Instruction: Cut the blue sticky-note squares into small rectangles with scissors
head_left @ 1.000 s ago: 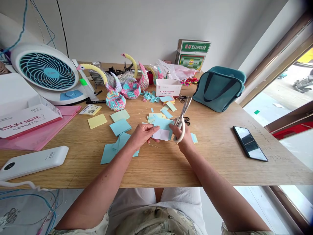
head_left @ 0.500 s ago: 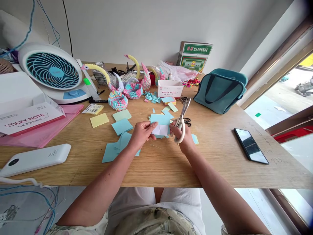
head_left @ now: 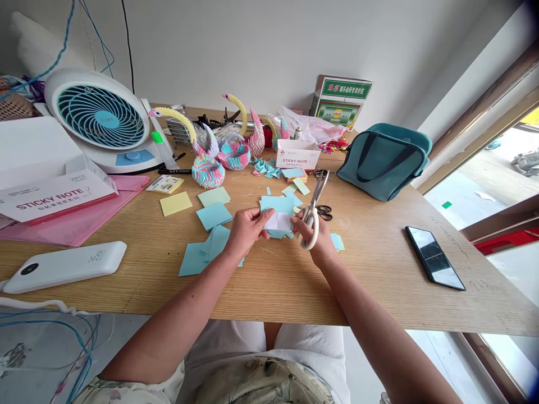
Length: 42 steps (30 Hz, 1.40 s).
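Observation:
A blue sticky note [head_left: 275, 203] with a white area on its lower half is held low over the table, between both hands. My left hand [head_left: 247, 229] pinches its left edge, thumb on top. At the right edge, the thumb and fingers of my right hand [head_left: 319, 238] touch the paper. White-handled scissors [head_left: 310, 224] also sit in my right hand, their blades pointing up and away, close together. Loose blue notes [head_left: 214, 216] lie left of my left hand. Behind the held paper are small cut pieces [head_left: 290, 197] and black-handled scissors [head_left: 324, 212].
Folded-paper swans [head_left: 209, 170] stand at the back beside a small sticky note box [head_left: 298, 154]. To the left are a fan [head_left: 105, 119], a larger open box [head_left: 63, 193] and a power bank [head_left: 67, 266]. A teal bag [head_left: 381, 163] and a phone [head_left: 435, 258] are at right.
More of the white area and a blue lower edge of the held note now show. Both hands stay almost in place. The whole view has shifted slightly.

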### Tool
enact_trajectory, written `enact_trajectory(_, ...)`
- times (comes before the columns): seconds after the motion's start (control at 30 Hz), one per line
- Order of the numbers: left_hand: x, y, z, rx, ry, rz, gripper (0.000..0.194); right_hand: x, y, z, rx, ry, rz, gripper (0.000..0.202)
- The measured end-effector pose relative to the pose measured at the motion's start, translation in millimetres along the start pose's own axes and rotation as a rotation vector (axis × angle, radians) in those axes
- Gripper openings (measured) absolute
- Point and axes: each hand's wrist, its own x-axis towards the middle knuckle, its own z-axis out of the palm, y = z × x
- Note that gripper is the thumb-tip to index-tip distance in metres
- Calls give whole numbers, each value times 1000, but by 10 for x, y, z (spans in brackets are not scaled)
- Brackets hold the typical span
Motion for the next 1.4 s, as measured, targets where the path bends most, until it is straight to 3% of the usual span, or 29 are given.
enact_trajectory(0.17, -2, 8, -11, -24, -63, 4, 51, 17, 36, 21, 34, 19, 40, 34)
enact_trajectory(0.37, 6, 58, -37, -109, -242, -58, 41, 21, 6, 15, 14, 105, 65, 32)
enact_trajectory(0.57, 16, 45, -52, 39, -135, 22, 29, -20, -19, 39, -29, 35, 30, 30)
enact_trajectory(0.73, 54, 32, -117, 315, -157, 168, 19, -26, -40, 48, -40, 9, 6, 31)
enact_trajectory(0.83, 56, 40, -98, 241, -127, 182, 19, -25, -38, 65, -43, 11, 16, 31)
enact_trajectory(1.0, -51, 69, 30, 6, 75, 324, 38, -30, 27, 86, 102, 135, 42, 31)
enact_trajectory(1.07, -101, 59, 78, -4, 65, 404, 31, -23, 53, 79, 158, 211, 48, 32)
enact_trajectory(1.17, -136, 8, 133, 10, -38, 448, 18, -9, 72, 66, 192, 266, 19, 32)
enact_trajectory(1.3, -139, -64, 187, 10, -137, 406, 27, -27, 71, 94, 186, 261, -13, 31)
enact_trajectory(1.4, -137, -78, 205, 19, -94, 394, 32, -69, 49, 151, 165, 205, -45, 30)
